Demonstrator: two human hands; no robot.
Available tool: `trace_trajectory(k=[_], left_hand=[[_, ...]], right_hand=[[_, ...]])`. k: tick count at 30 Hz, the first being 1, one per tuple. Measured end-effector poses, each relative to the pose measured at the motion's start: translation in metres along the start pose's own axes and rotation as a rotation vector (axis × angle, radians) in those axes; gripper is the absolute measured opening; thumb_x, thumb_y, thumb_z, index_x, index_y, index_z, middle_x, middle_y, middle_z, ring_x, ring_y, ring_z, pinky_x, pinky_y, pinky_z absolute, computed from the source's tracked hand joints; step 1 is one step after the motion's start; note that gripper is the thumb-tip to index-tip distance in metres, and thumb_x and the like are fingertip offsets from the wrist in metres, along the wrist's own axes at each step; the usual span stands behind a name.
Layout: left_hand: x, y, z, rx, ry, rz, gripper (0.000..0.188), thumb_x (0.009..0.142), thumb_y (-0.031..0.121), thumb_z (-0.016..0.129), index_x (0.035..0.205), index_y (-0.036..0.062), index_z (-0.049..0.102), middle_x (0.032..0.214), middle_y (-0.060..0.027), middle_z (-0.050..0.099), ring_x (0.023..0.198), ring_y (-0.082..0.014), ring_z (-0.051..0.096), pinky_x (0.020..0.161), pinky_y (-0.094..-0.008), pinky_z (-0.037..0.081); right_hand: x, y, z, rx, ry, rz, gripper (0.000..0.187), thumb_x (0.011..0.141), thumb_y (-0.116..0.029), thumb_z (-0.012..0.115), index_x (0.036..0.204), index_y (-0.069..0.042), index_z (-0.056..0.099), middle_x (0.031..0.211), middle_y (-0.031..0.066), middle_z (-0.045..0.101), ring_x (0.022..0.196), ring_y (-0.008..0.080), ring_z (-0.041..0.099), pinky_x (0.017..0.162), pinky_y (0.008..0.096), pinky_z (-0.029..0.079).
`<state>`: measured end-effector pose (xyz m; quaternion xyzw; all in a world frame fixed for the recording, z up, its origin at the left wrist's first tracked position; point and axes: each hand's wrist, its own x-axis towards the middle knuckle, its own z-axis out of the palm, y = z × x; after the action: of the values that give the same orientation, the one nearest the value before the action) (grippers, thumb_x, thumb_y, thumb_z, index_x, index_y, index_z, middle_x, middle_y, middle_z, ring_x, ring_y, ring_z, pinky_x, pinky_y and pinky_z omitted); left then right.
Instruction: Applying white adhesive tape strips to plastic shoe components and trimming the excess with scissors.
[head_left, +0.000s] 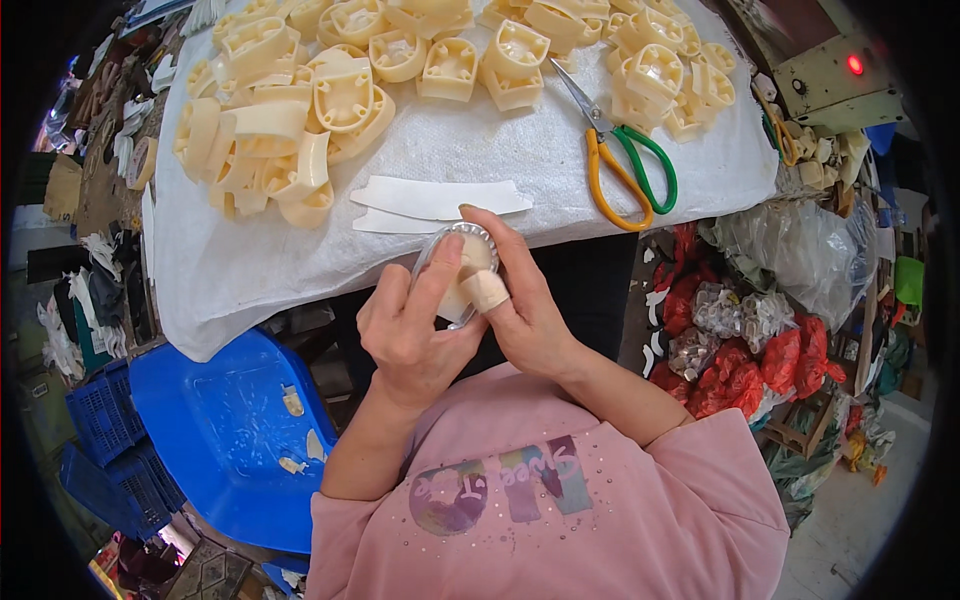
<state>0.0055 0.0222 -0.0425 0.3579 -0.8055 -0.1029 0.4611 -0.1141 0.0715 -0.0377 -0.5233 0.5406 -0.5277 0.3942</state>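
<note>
Both my hands meet in front of my chest, just off the near edge of the table, around a small rounded piece with a shiny, ridged silvery rim (453,304) and a pale inside. My left hand (412,330) grips it from the left, index finger pressed on its top. From the right, my right hand (535,315) closes round it, its thumb wrapped in beige tape. Fingers hide much of the piece, so its exact kind is unclear. Just beyond lie white curved strips (440,197). Scissors (617,155) with one orange and one green handle rest farther right, blades parted.
Cream plastic moulded parts (343,95) lie heaped along the far side of the white-covered table (560,205). A blue plastic chair (225,430) stands at left, bits of scrap on its seat. Red bags (730,375) and clear plastic lie at right, below a machine with a red light (835,85).
</note>
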Motion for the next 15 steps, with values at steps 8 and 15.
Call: trace_trajectory(k=[8, 15], left_hand=[[0.010, 0.009, -0.015, -0.516, -0.169, -0.559, 0.066, 0.068, 0.012, 0.080, 0.121, -0.0016, 0.044, 0.089, -0.0095, 0.062, 0.076, -0.0152, 0.064, 0.064, -0.0243, 0.052], [-0.006, -0.002, -0.020, -1.411, -0.706, -0.838, 0.057, 0.087, 0.046, 0.058, 0.115, -0.0030, 0.050, 0.087, -0.0049, 0.058, 0.076, -0.0088, 0.053, 0.066, -0.0218, 0.043]], right_hand=[[0.011, 0.018, -0.035, 0.350, -0.125, 0.019, 0.054, 0.094, -0.034, 0.048, 0.139, -0.006, 0.035, 0.126, 0.0069, 0.041, 0.101, 0.0153, 0.046, 0.090, 0.0283, 0.041], [0.017, 0.002, -0.032, 0.395, -0.057, 0.104, 0.033, 0.092, -0.019, 0.052, 0.121, -0.003, 0.050, 0.103, 0.0068, 0.055, 0.091, 0.0127, 0.055, 0.081, 0.0269, 0.045]])
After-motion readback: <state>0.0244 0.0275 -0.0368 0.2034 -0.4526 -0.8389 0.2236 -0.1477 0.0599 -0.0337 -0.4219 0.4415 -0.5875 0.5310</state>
